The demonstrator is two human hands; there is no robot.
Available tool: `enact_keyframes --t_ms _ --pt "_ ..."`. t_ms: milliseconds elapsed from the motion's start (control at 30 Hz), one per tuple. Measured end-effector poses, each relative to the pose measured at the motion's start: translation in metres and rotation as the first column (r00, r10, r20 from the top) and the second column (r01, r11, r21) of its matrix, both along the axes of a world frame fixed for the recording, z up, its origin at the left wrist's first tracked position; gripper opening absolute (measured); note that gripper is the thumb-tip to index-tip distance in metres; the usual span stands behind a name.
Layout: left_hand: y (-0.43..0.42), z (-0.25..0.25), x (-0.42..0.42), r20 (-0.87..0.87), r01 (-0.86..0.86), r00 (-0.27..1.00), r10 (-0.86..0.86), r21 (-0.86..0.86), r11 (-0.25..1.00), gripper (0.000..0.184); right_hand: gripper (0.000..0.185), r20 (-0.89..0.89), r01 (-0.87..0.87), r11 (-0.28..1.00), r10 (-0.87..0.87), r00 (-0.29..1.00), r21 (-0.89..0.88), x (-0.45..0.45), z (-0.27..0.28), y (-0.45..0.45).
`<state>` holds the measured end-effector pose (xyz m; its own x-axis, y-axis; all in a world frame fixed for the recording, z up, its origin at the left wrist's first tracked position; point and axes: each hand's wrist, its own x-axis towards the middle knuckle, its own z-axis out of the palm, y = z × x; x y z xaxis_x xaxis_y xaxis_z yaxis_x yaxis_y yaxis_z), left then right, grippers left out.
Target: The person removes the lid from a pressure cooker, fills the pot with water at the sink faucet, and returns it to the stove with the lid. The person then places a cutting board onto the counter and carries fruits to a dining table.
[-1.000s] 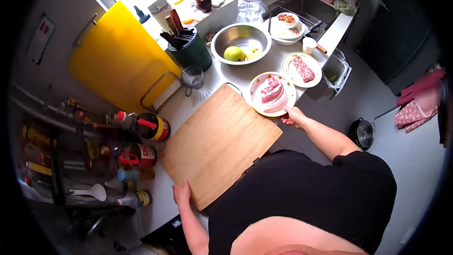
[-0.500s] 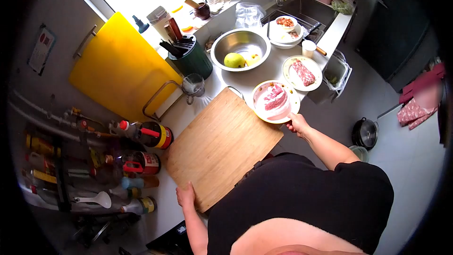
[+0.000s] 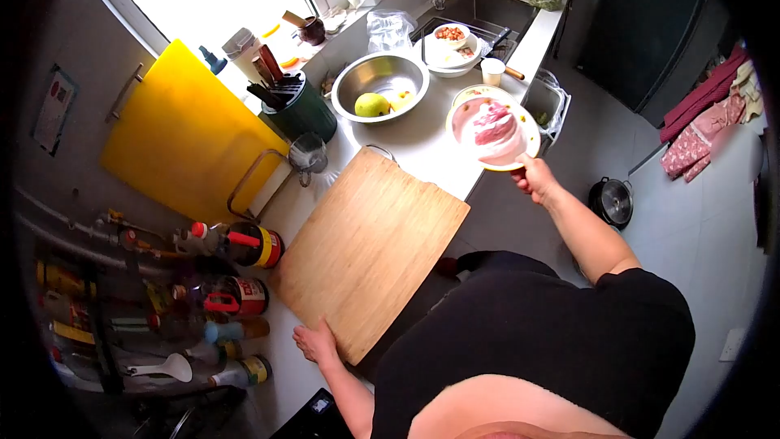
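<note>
My right hand (image 3: 536, 180) grips the near rim of a plate (image 3: 463, 145) with a coloured pattern. On it lies a piece of raw meat (image 3: 494, 125), red with a pale side. This plate is held up over the counter's right edge and hides most of a second plate (image 3: 481, 91) behind it. My left hand (image 3: 315, 343) rests at the near left edge of a wooden cutting board (image 3: 370, 248), its fingers stretched out and apart and its thumb against the board. The board lies on the counter with nothing on it.
Beyond the board stand a steel bowl (image 3: 380, 65) with yellow-green fruit, a knife block (image 3: 301, 110) and a glass mug (image 3: 309, 154). A yellow board (image 3: 183, 134) leans at the left, above several bottles (image 3: 244, 296). A sink (image 3: 496, 12) is at the far end.
My right hand has moved the plate of meat away from the cutting board, to the right and over the other plate. My left hand's fingers have spread at the board's edge. The view has shifted.
</note>
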<state>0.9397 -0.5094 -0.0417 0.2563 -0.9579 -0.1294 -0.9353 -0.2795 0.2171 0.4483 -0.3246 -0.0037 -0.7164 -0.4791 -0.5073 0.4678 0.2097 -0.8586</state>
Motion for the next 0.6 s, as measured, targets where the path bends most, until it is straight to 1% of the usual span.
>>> enact_keyframes --t_ms 33,100,133,200,267,333,400,433,467,500,533,567,600 --pt "-0.001 -0.002 0.0 0.0 -0.001 1.0 0.001 -0.001 1.0 0.062 0.029 -0.01 0.017 1.0 -0.017 1.0 0.0 -0.008 0.005 0.006" --pt "-0.001 -0.008 -0.006 -0.098 0.027 0.994 -0.052 -0.244 0.969 0.056 0.031 -0.04 0.052 0.999 -0.052 0.998 0.003 -0.028 0.01 0.017" --pt "0.001 -0.011 -0.014 -0.096 0.018 0.994 -0.042 -0.24 0.971 0.056 0.031 -0.057 0.071 0.997 -0.07 0.996 0.005 -0.039 0.011 0.02" --pt "0.002 0.011 -0.056 -0.061 0.242 0.956 -0.288 -0.393 0.887 0.054 0.031 -0.094 0.1 0.995 -0.099 0.991 0.002 -0.065 0.011 0.025" --pt "-0.002 0.051 -0.13 -0.123 0.343 0.89 -0.439 -0.455 0.822 0.053 0.03 -0.13 0.112 0.994 -0.114 0.985 -0.021 -0.094 0.011 0.024" --pt "-0.033 0.082 -0.207 -0.135 0.537 0.688 -0.713 -0.567 0.625 0.052 0.029 -0.122 0.098 0.994 -0.103 0.987 -0.043 -0.123 0.013 0.021" --pt "-0.07 0.104 -0.297 -0.031 0.685 0.51 -0.86 -0.59 0.428 0.05 0.029 -0.136 0.098 0.993 -0.107 0.985 -0.071 -0.149 0.015 0.016" --pt "-0.094 0.103 -0.342 0.025 0.744 0.419 -0.907 -0.583 0.328 0.051 0.03 -0.142 0.101 0.992 -0.111 0.984 -0.074 -0.162 0.013 0.016" --pt "-0.12 0.098 -0.386 0.066 0.807 0.366 -0.928 -0.52 0.281 0.053 0.031 -0.139 0.099 0.992 -0.109 0.984 -0.077 -0.173 0.017 0.014" --pt "-0.144 0.088 -0.424 0.136 0.865 0.391 -0.91 -0.393 0.313 0.055 0.03 -0.135 0.107 0.991 -0.116 0.984 -0.075 -0.181 0.021 0.013" --pt "-0.166 0.081 -0.457 0.099 0.89 0.436 -0.895 -0.194 0.412 0.058 0.03 -0.138 0.117 0.99 -0.128 0.982 -0.081 -0.19 0.025 0.012" --pt "-0.182 0.077 -0.484 0.017 0.858 0.513 -0.858 -0.019 0.513 0.063 0.03 -0.126 0.096 0.992 -0.105 0.986 -0.081 -0.2 0.028 0.012" --pt "-0.196 0.067 -0.499 -0.009 0.832 0.554 -0.833 0.051 0.553 0.071 0.031 -0.115 0.076 0.994 -0.085 0.99 -0.079 -0.209 0.03 0.014"
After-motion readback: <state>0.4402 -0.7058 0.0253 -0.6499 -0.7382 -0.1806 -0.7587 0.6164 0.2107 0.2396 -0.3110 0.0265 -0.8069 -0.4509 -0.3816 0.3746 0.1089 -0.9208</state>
